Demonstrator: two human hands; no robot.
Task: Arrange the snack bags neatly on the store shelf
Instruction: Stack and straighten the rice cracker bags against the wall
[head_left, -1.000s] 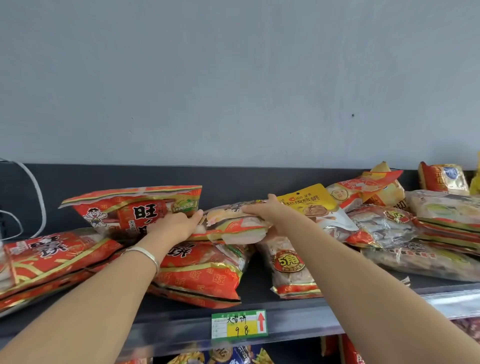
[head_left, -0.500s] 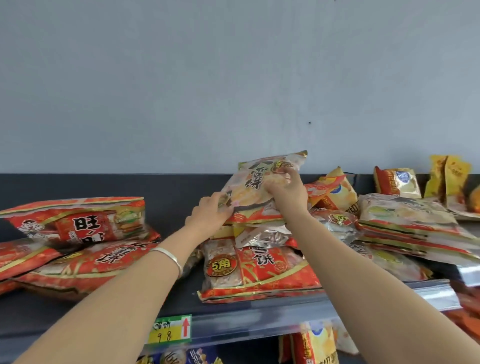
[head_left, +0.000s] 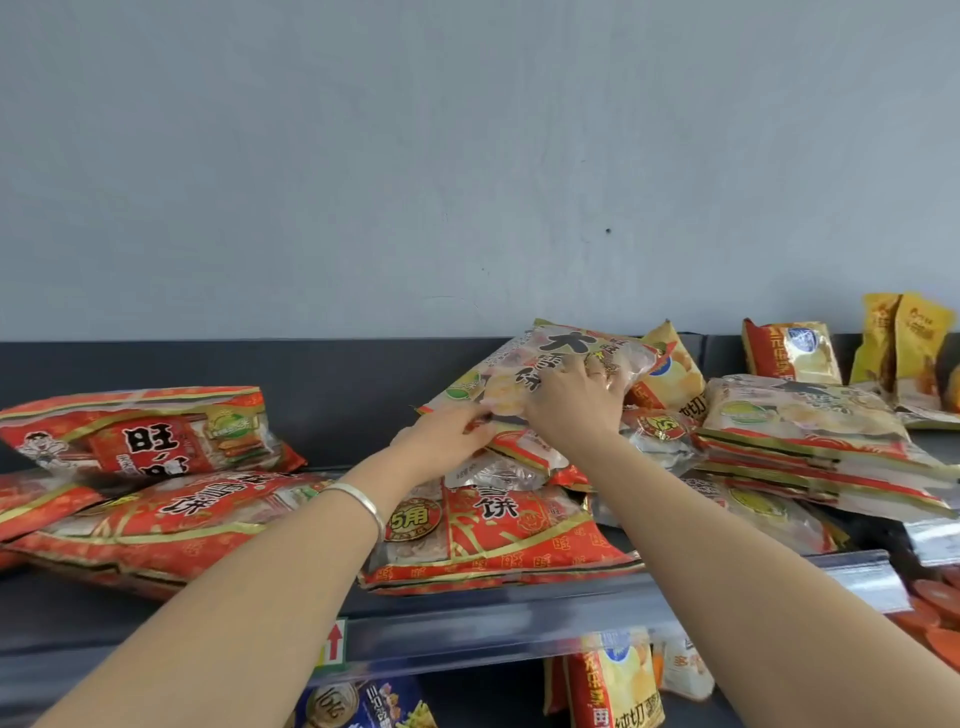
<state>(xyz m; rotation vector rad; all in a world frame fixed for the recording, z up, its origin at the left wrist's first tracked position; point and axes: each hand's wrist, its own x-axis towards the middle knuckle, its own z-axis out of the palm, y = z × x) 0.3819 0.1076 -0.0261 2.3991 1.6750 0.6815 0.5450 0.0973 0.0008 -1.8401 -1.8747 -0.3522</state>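
A pale rice-cracker bag (head_left: 561, 358) with black characters is tilted up on top of the middle pile on the dark shelf (head_left: 322, 374). My right hand (head_left: 574, 402) lies over its front with fingers curled round its right side. My left hand (head_left: 447, 436), with a silver bangle on the wrist, pinches the bag's lower left edge. Under it lie a red bag (head_left: 498, 540) and a silvery bag (head_left: 493, 470).
Red snack bags (head_left: 145, 441) are heaped at the left, and a flat stack of pale bags (head_left: 810, 431) lies at the right. Small yellow and red packets (head_left: 904, 343) stand at the back right. A price rail (head_left: 519, 623) edges the shelf, with more snacks below.
The pale bag was lifted off the pile and tilted upright; both hands have since moved right with it and lowered it a little. The view has shifted right.
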